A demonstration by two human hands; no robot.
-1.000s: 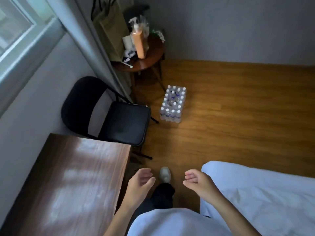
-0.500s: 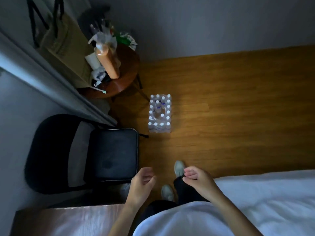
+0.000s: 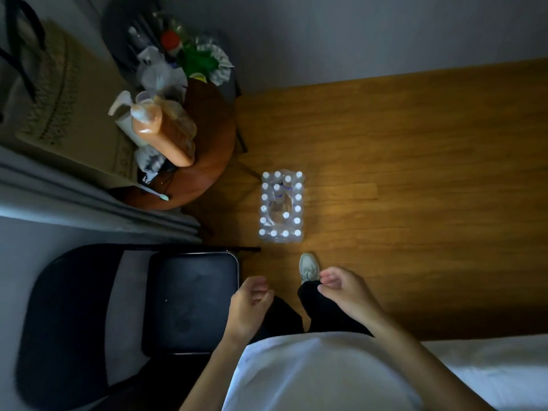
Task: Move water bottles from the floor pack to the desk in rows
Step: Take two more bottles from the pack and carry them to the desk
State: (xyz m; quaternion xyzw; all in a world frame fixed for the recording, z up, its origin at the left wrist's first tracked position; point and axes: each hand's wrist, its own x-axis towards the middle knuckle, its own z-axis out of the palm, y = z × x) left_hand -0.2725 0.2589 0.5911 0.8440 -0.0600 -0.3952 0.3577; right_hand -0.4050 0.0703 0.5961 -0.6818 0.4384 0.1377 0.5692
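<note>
A shrink-wrapped pack of water bottles (image 3: 281, 206) with white caps stands on the wooden floor, its wrap torn open in the middle where one bottle lies loose. My left hand (image 3: 249, 304) and my right hand (image 3: 344, 290) hang in front of my waist, both empty with fingers loosely curled and apart. The pack lies ahead of my hands, just beyond my shoe (image 3: 308, 266). The desk is out of view.
A black folding chair (image 3: 189, 301) stands at my left. A round wooden side table (image 3: 207, 161) crowded with a pump bottle (image 3: 161, 130) and clutter stands left of the pack. A white bed (image 3: 492, 369) fills the lower right. A curtain (image 3: 89, 200) hangs at the left.
My view has moved forward and tilted down: the desk has dropped out of sight and the pack is closer. Both hands stay empty in front of me.
</note>
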